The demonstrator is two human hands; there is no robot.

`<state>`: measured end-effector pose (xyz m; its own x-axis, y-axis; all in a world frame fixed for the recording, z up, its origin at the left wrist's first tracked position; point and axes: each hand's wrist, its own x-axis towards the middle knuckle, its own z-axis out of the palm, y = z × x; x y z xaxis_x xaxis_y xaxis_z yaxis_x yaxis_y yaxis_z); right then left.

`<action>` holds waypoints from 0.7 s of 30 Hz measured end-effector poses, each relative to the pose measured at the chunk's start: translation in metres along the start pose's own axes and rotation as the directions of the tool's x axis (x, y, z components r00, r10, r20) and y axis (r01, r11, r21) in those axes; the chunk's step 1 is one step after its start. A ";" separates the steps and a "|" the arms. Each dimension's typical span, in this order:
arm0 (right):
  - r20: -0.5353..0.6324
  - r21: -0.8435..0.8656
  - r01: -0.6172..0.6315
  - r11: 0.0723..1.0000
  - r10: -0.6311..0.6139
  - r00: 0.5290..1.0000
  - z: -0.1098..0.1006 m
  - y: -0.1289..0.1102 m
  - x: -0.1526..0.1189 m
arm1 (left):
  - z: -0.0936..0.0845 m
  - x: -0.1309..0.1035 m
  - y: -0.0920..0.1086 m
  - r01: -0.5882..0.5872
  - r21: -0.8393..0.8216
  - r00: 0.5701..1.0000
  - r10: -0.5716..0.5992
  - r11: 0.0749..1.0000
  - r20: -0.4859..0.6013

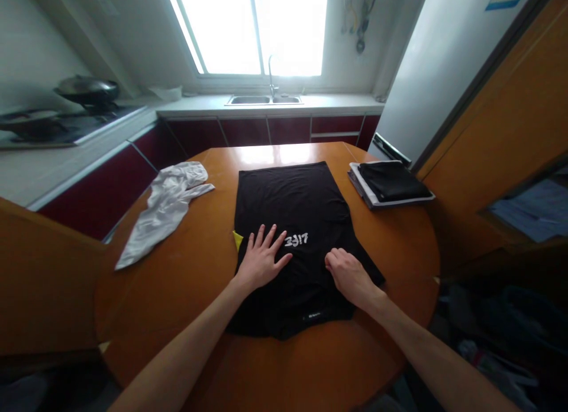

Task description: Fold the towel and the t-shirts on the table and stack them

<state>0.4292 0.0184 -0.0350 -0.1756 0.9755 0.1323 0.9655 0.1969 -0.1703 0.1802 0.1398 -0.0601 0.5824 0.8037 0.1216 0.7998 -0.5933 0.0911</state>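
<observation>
Shirt [293, 208] in black lies in the middle of the round wooden table [190, 287], as the head view shows, laid out broad and mostly flat, directly before the person, probably so that both hands can get at it with ease. White lettering [296, 240] on it stands upside down from this side, and a small label [314, 315] sits by the near edge, which suggests that the neck end points toward the person. A yellow corner [238, 240] pokes out at the left edge; whether it belongs to the shirt, I cannot tell.

The left hand [260, 263] rests palm down on the cloth beside the lettering, fingers spread and gripping nothing, a pose that seems meant to press the fabric flat or hold it steady. The right hand [348, 273] is curled on the shirt's right part, well apart from the left; its fingertips are tucked under, so I cannot tell whether they pinch cloth. Around the hands the fabric shows slight wrinkles.

A white garment [171, 202] lies loose and crumpled toward the left edge of the table, and a neat folded pile [394, 184] with black cloth on top sits at the far right, both perhaps put aside to leave the middle for the shirt.
</observation>
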 end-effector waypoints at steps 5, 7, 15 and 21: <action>0.000 0.077 0.031 0.997 -0.032 1.000 -0.003 0.000 -0.002 | 0.003 0.001 -0.001 -0.007 -0.028 1.000 0.007 1.000 -0.020; 0.018 0.088 0.050 0.995 -0.052 0.999 -0.005 -0.002 -0.004 | 0.003 0.001 -0.001 -0.006 -0.039 1.000 0.005 0.999 -0.023; -0.149 0.197 -0.047 0.979 0.077 0.986 -0.014 0.035 0.019 | 0.002 0.000 -0.002 -0.002 -0.037 1.000 0.001 0.999 -0.013; -0.052 0.155 -0.144 0.977 0.153 0.987 0.004 0.117 0.078 | 0.004 0.000 -0.003 0.003 -0.025 1.000 -0.003 1.000 -0.012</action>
<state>0.5273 0.1183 -0.0481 -0.0152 0.9878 0.1551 0.9392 0.0674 -0.3367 0.1782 0.1421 -0.0642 0.5782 0.8049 0.1333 0.7974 -0.5921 0.1164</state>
